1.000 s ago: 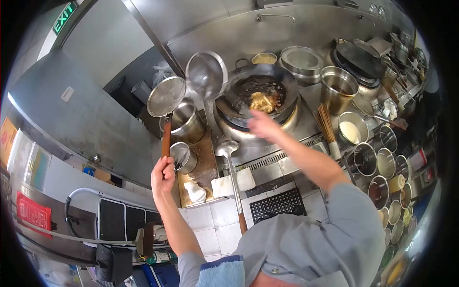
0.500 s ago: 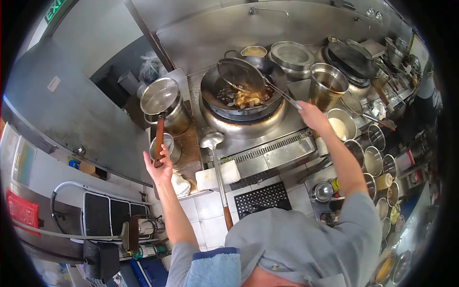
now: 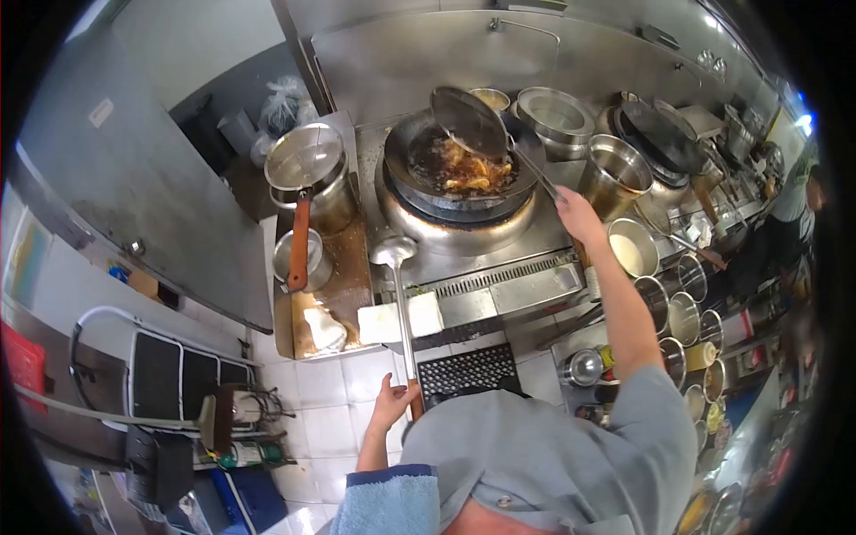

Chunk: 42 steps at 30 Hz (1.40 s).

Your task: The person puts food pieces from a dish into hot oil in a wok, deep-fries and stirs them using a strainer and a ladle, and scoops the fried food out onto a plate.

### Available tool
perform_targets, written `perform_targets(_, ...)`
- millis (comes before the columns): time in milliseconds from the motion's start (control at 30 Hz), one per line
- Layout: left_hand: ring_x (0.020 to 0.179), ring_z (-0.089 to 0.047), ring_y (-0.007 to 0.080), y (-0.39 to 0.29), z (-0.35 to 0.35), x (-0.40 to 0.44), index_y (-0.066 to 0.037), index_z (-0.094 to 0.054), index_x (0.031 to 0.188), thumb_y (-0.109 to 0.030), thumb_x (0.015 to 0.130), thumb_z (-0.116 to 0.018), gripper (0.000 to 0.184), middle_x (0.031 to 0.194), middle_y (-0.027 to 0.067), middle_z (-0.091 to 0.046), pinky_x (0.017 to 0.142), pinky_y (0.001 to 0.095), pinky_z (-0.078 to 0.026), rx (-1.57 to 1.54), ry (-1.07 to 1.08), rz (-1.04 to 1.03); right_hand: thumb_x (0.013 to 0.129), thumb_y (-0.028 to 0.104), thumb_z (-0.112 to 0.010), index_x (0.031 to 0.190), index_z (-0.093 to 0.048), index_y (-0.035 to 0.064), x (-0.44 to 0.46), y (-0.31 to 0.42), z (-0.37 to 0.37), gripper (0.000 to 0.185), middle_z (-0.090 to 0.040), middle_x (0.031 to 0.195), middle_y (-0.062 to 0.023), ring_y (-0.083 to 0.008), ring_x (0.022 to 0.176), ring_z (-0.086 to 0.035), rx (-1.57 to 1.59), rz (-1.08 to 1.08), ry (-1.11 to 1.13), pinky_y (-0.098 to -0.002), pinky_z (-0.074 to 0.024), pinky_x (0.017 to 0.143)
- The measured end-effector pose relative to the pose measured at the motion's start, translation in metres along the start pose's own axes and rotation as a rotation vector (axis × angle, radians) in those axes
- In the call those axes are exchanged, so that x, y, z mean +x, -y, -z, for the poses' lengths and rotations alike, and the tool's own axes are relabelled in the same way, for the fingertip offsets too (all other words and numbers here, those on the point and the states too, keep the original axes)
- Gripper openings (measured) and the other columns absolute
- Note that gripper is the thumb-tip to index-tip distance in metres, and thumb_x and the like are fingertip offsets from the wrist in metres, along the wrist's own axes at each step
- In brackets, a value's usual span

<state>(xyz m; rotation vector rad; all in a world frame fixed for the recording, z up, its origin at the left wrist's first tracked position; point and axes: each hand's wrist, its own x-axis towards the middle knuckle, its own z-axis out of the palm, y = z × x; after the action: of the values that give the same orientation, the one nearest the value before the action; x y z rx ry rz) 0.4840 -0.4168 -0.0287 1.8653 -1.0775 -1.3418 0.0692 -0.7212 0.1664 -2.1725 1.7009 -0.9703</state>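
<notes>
My right hand [image 3: 578,217] is closed round the long metal handle of a dark round strainer [image 3: 471,120]. The strainer is tilted over the wok [image 3: 406,174], where browned food pieces [image 3: 473,168] lie in dark, bubbling liquid. Low in front of my body, my left hand [image 3: 390,403] is beside the wooden handle end of a long ladle [image 3: 395,252]. Its thumb points up and its fingers are apart, the fingertips at the handle. The ladle's bowl rests on the stove's front edge. A fine-mesh skimmer [image 3: 305,153] with a wooden handle lies across a tall pot [image 3: 332,201].
A small metal pot [image 3: 308,267] and a crumpled white cloth [image 3: 324,330] sit on the left counter. A folded white towel [image 3: 379,323] hangs at the stove front. On the right stand a deep metal pot [image 3: 615,174] and several ingredient containers [image 3: 684,316]. A person [image 3: 794,201] is at far right.
My left hand has left the wooden skimmer handle and moved down and right to the ladle's handle. The strainer in my right hand has moved up and tips more steeply over the wok.
</notes>
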Motion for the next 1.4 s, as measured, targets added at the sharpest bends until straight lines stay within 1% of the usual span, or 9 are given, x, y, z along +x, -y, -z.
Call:
perform_targets(67, 0.086, -0.063, 0.0242, 0.000, -0.003, -0.004, 0.009, -0.022, 0.138, -0.039, 0.079, -0.072, 0.091, 0.102, 0.0238, -0.062, 0.073, 0.0317, -0.052, -0.139, 0.138, 0.150, 0.087, 0.009, -0.050, 0.122, -0.051, 0.0016, 0.018, 0.016, 0.000, 0.035, -0.060, 0.104, -0.0275, -0.0419, 0.101, -0.056, 0.010, -0.040, -0.044, -0.0422, -0.0452, 0.085)
perform_targets(233, 0.054, -0.056, 0.0148, 0.000, -0.003, -0.013, 0.001, -0.057, 0.086, -0.036, 0.082, -0.066, 0.038, 0.068, 0.0075, -0.058, 0.047, 0.0295, -0.047, -0.122, -0.009, 0.014, 0.087, 0.008, -0.050, 0.124, -0.050, 0.0006, -0.003, 0.047, 0.036, 0.037, -0.061, 0.100, -0.0254, -0.0382, 0.093, -0.060, 0.159, -0.024, -0.030, -0.0382, -0.0470, 0.081)
perform_targets(467, 0.054, -0.054, 0.0139, 0.023, 0.010, 0.000, -0.002, -0.056, 0.089, -0.055, 0.088, -0.051, 0.052, 0.064, 0.0059, -0.054, 0.050, 0.0285, -0.046, -0.208, 0.068, 0.041, 0.086, 0.010, -0.052, 0.123, -0.051, 0.0012, 0.003, 0.023, -0.015, 0.038, -0.062, 0.101, -0.0261, -0.0410, 0.097, -0.058, -0.105, -0.051, 0.000, -0.0411, -0.0465, 0.083)
perform_targets(667, 0.082, -0.059, 0.0236, 0.058, 0.050, -0.004, -0.003, -0.046, 0.127, -0.068, 0.090, -0.023, 0.078, 0.094, 0.0153, -0.059, 0.072, 0.0362, -0.051, -0.539, -0.052, 0.160, 0.087, 0.013, -0.051, 0.124, -0.051, 0.0032, 0.028, 0.040, 0.008, 0.038, -0.058, 0.106, -0.0289, -0.0419, 0.103, -0.055, -0.068, -0.039, -0.094, -0.0442, -0.0455, 0.085)
perform_targets(800, 0.086, -0.060, 0.0287, 0.186, 0.029, -0.014, -0.002, -0.044, 0.126, -0.071, 0.086, -0.029, 0.081, 0.102, 0.0190, -0.057, 0.079, 0.0409, -0.050, -0.483, -0.221, 0.548, 0.088, 0.011, -0.048, 0.125, -0.050, 0.0031, 0.022, 0.022, 0.009, 0.038, -0.059, 0.107, -0.0276, -0.0411, 0.103, -0.056, -0.139, -0.047, 0.037, -0.0438, -0.0451, 0.086)
perform_targets(933, 0.076, -0.061, 0.0262, 0.283, -0.036, -0.097, -0.007, -0.051, 0.115, -0.043, 0.091, -0.045, 0.043, 0.097, 0.0154, -0.061, 0.065, 0.0481, -0.052, -0.165, 0.211, 0.999, 0.084, 0.007, -0.052, 0.126, -0.050, 0.0032, 0.027, -0.004, 0.037, 0.042, -0.061, 0.101, -0.0247, -0.0345, 0.096, -0.060, -0.266, 0.078, 0.157, -0.0368, -0.0477, 0.082)
perform_targets(1000, 0.078, -0.062, 0.0241, 0.342, -0.077, -0.139, -0.009, -0.056, 0.113, -0.026, 0.086, -0.054, 0.032, 0.094, 0.0101, -0.063, 0.066, 0.0449, -0.053, -0.154, 0.344, 1.017, 0.083, 0.004, -0.052, 0.125, -0.050, 0.0027, 0.029, -0.020, 0.070, 0.042, -0.061, 0.104, -0.0255, -0.0374, 0.096, -0.059, -0.178, 0.153, 0.166, -0.0375, -0.0474, 0.081)
perform_targets(1200, 0.073, -0.064, 0.0233, 0.308, -0.142, -0.220, -0.007, -0.059, 0.107, -0.023, 0.086, -0.055, 0.026, 0.089, 0.0092, -0.066, 0.062, 0.0406, -0.053, -0.055, 0.333, 0.830, 0.085, 0.005, -0.052, 0.124, -0.051, 0.0026, 0.026, -0.006, 0.064, 0.040, -0.060, 0.102, -0.0271, -0.0415, 0.095, -0.057, -0.159, 0.207, 0.106, -0.0413, -0.0462, 0.081)
perform_targets(1400, 0.068, -0.066, 0.0224, 0.273, -0.113, -0.188, -0.006, -0.063, 0.101, -0.020, 0.086, -0.056, 0.022, 0.085, 0.0083, -0.069, 0.058, 0.0362, -0.054, -0.176, 0.132, 0.824, 0.082, 0.006, -0.052, 0.121, -0.052, -0.0004, 0.058, -0.017, 0.010, 0.040, -0.061, 0.103, -0.0265, -0.0388, 0.099, -0.058, -0.116, 0.133, 0.134, -0.0416, -0.0463, 0.085)
